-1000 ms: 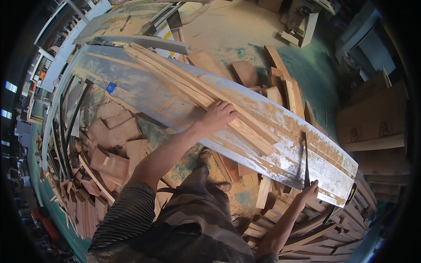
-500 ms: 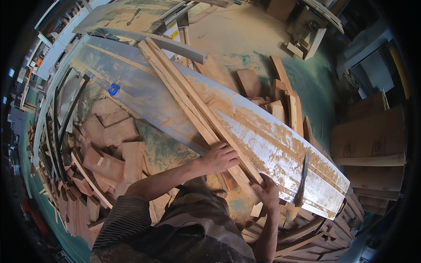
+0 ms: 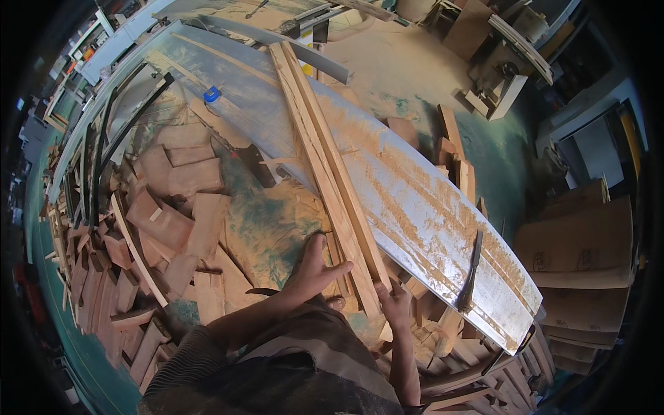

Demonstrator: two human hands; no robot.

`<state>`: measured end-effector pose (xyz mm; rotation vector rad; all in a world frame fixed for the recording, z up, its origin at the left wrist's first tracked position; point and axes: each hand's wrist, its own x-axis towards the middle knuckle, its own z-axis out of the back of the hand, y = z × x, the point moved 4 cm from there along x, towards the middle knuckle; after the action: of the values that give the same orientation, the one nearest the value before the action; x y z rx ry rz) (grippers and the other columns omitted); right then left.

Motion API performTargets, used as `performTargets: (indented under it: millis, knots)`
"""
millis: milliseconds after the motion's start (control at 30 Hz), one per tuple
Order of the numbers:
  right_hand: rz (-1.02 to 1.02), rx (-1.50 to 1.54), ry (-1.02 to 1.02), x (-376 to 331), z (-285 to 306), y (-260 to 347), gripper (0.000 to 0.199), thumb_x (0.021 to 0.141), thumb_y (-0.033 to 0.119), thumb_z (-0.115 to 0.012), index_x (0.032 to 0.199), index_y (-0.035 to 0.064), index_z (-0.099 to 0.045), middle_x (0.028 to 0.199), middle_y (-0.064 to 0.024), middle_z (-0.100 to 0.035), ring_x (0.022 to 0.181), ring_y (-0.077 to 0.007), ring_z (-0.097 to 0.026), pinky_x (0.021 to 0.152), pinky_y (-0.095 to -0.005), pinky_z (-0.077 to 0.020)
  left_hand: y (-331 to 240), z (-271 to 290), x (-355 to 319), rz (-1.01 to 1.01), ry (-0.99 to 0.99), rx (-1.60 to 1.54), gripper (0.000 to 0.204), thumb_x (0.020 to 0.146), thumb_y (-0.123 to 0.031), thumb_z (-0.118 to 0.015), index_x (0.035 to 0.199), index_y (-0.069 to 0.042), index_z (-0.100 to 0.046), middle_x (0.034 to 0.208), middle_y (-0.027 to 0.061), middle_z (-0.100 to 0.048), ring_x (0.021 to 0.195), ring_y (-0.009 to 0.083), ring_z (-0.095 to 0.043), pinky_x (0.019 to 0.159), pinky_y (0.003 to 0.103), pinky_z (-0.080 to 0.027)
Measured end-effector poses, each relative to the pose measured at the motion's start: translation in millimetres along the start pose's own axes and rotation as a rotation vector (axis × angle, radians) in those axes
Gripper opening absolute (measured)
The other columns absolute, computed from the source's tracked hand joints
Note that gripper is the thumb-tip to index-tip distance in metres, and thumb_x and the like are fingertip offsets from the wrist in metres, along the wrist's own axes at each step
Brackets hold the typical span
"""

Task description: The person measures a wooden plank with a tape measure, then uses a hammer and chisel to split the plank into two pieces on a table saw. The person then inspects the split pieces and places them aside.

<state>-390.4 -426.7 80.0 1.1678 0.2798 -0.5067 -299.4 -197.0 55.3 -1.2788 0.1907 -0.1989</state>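
Two long, pale wooden boards (image 3: 325, 159) lie side by side across the sawdust-covered metal machine table (image 3: 432, 252), their near ends sticking out past its edge toward me. Around the near end of the right-hand board, my right hand (image 3: 394, 303) is closed, thumb on top. My left hand (image 3: 312, 271) is beside the left-hand board, fingers spread, its thumb reaching the board's edge; it grips nothing that I can see. A dark tool with a long handle (image 3: 472, 270) rests on the table to the right.
Wood offcuts (image 3: 183, 169) are heaped on the floor at the left. More offcuts (image 3: 462, 180) lie beyond the table. A small blue object (image 3: 211, 95) sits at the table's left edge. Cardboard boxes (image 3: 574, 242) stand at the right. A grey metal fence (image 3: 297, 54) crosses the far end.
My left hand has come off the top of the boards to their left side. The boards now point more nearly straight away from me; the view has also shifted. My right hand stays at the near end.
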Motion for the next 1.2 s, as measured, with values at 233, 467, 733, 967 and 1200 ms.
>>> performTargets:
  millis: [233,467,733,967,1200]
  knots:
    - [0.127,-0.179,-0.196,-47,-68,-53,0.06,0.097,0.046,-0.069,0.127,-0.0053,-0.065,0.056,-0.0092,-0.06,0.052,-0.0164,-0.062,0.051,-0.0345,-0.0464,-24,-47,-80,0.394,-0.124,-0.648,0.071,0.083,-0.01,-0.084,0.137,0.002,-0.04,0.114,0.0087,-0.064,0.099,0.0166,-0.067,0.084,0.03,-0.056]
    - [0.179,-0.279,-0.042,-92,-90,-26,0.047,0.092,0.033,-0.071,0.117,-0.0054,-0.065,0.065,-0.018,-0.064,0.061,-0.0346,-0.068,0.059,-0.0448,-0.051,7,-21,-123,0.271,-0.125,-0.536,0.078,0.078,-0.015,-0.086,0.136,0.006,-0.038,0.11,0.0142,-0.065,0.091,0.0178,-0.069,0.078,0.031,-0.058]
    - [0.159,-0.229,0.26,-124,-136,-8,0.042,0.086,0.025,-0.071,0.115,-0.0051,-0.065,0.091,-0.0224,-0.072,0.084,-0.0317,-0.074,0.072,-0.0411,-0.0562,-6,57,-169,0.513,0.061,-0.502,0.075,0.074,-0.005,-0.078,0.141,0.002,-0.044,0.11,0.0097,-0.066,0.09,0.0188,-0.069,0.078,0.032,-0.057]
    - [-0.388,0.504,0.477,-130,-122,-18,0.041,0.075,0.01,-0.066,0.114,-0.0004,-0.068,0.089,-0.0102,-0.07,0.085,-0.0171,-0.065,0.079,-0.0319,-0.0532,-12,120,-195,0.638,0.228,-0.869,0.075,0.076,-0.011,-0.068,0.144,0.002,-0.041,0.12,0.0153,-0.063,0.113,0.0237,-0.063,0.098,0.039,-0.051]
    - [0.367,0.485,0.435,-149,-110,-47,0.029,0.076,0.001,-0.065,0.105,-0.0011,-0.067,0.098,-0.0115,-0.07,0.091,-0.0262,-0.069,0.084,-0.037,-0.0555,-22,160,-206,0.683,0.287,-1.44,0.091,0.063,-0.021,-0.062,0.148,0.002,-0.039,0.139,0.0308,-0.055,0.122,0.0391,-0.061,0.106,0.052,-0.05]
